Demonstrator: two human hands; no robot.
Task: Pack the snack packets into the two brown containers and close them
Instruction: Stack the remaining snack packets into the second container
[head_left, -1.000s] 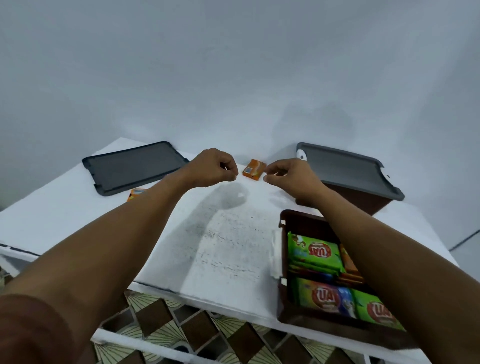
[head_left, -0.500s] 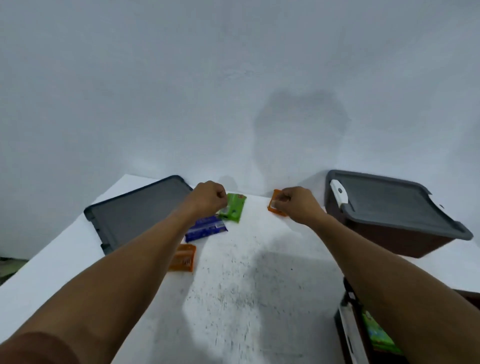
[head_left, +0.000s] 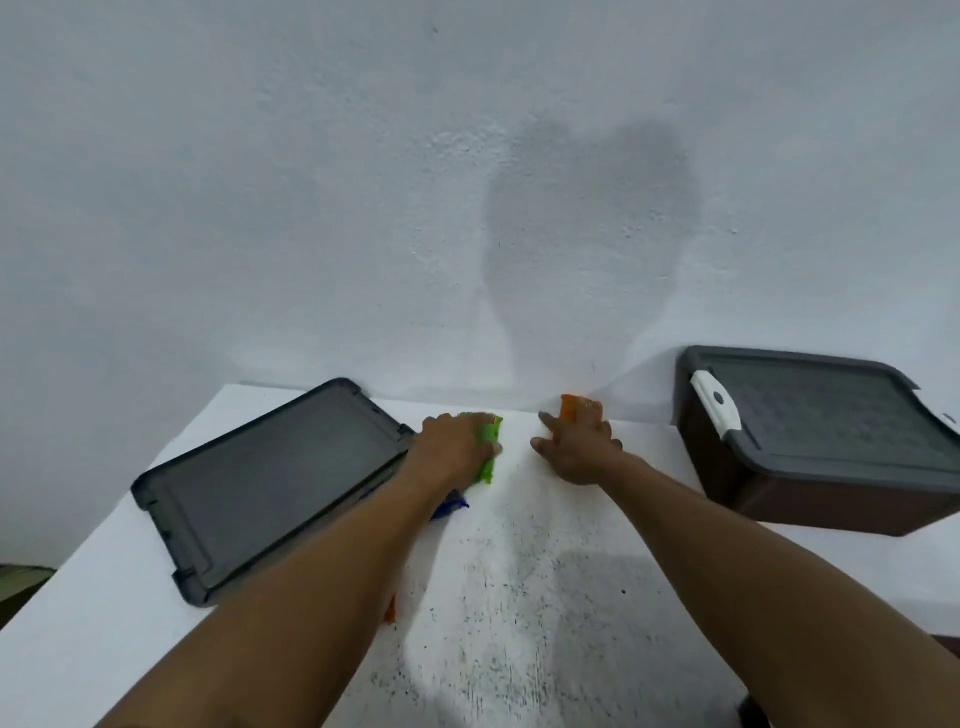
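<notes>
One white table (head_left: 519, 597), speckled with dark flecks, fills the lower frame under a rough white wall (head_left: 311, 208). At centre left a flat loose lid (head_left: 270, 483) of dark grey plastic lies on it. At right stands a brown container (head_left: 779, 499) under a matching fitted lid (head_left: 821, 410) with a white latch (head_left: 717, 408). The left hand (head_left: 452, 452) curls its fingers round a green packet (head_left: 488, 467) beside the loose lid. The right hand (head_left: 576, 452) lays spread fingers on an orange packet (head_left: 569, 406) by the wall. The left forearm hides most of a blue packet (head_left: 452, 506) and a second orange packet (head_left: 390, 613).
</notes>
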